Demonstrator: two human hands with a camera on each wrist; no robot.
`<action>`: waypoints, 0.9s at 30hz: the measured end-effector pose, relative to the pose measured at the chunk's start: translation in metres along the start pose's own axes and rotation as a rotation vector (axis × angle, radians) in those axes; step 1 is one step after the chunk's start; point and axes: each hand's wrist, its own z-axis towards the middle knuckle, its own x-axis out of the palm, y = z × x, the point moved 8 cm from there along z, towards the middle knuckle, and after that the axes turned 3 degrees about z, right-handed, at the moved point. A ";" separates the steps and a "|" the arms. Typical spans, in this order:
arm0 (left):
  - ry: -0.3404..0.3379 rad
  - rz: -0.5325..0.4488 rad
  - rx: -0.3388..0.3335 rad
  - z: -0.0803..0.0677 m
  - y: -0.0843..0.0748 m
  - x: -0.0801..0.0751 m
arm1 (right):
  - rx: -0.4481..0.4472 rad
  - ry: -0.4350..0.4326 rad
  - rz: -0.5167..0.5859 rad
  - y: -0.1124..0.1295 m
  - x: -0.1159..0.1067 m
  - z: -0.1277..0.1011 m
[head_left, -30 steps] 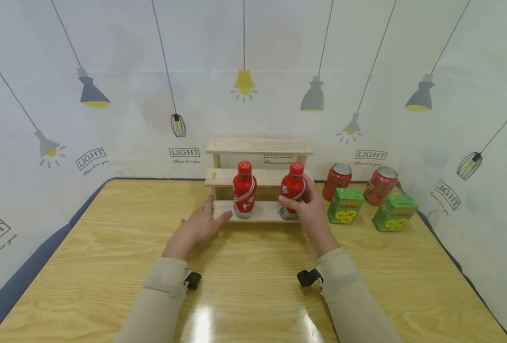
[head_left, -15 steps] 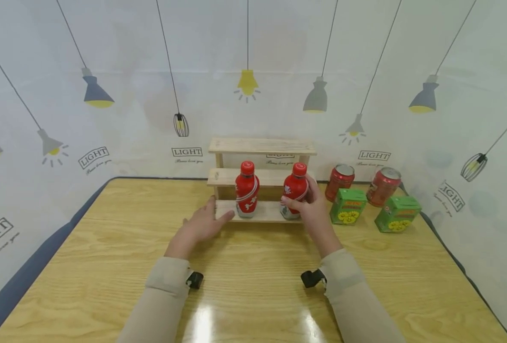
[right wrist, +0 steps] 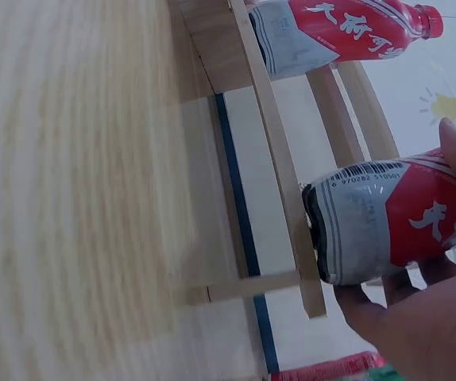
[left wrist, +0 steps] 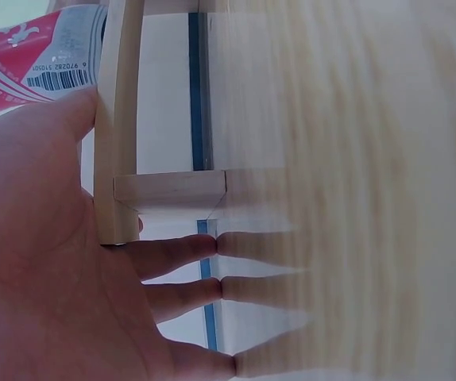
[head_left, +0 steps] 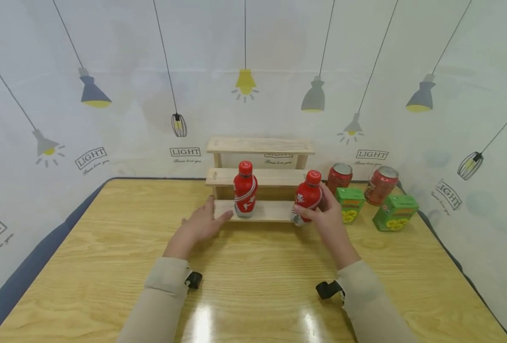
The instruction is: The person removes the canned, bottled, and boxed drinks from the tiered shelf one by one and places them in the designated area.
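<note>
A three-step wooden shelf [head_left: 263, 211] stands at the back of the table. One red bottle [head_left: 245, 189] is upright on its lowest step. My right hand [head_left: 319, 213] grips a second red bottle [head_left: 308, 195], tilted, just off the shelf's right front corner and above the table. In the right wrist view the held bottle [right wrist: 395, 222] hangs beside the shelf's edge [right wrist: 280, 175], its base clear of the step. My left hand [head_left: 203, 221] lies flat with straight fingers against the shelf's left end; the left wrist view shows the palm [left wrist: 45, 262] touching the wood [left wrist: 121, 119].
Two red cans [head_left: 338, 178] [head_left: 381, 183] and two green cartons [head_left: 349, 204] [head_left: 393, 212] stand right of the shelf, close to the held bottle. The wooden table [head_left: 253, 271] runs wide toward me. A printed backdrop closes the back and sides.
My right hand has lifted the right bottle off the lowest step and carried it right and toward me. The left hand and the other bottle have stayed put.
</note>
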 end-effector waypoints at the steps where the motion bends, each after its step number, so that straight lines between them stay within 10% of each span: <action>1: 0.000 0.000 0.001 0.000 0.000 0.000 | -0.001 0.005 -0.013 0.000 -0.004 -0.004; 12: 0.008 0.006 0.011 -0.001 0.000 0.000 | 0.086 -0.092 -0.167 -0.020 -0.092 -0.050; 27: 0.038 -0.007 0.003 -0.007 -0.007 -0.001 | 0.154 -0.450 0.131 -0.048 -0.226 -0.080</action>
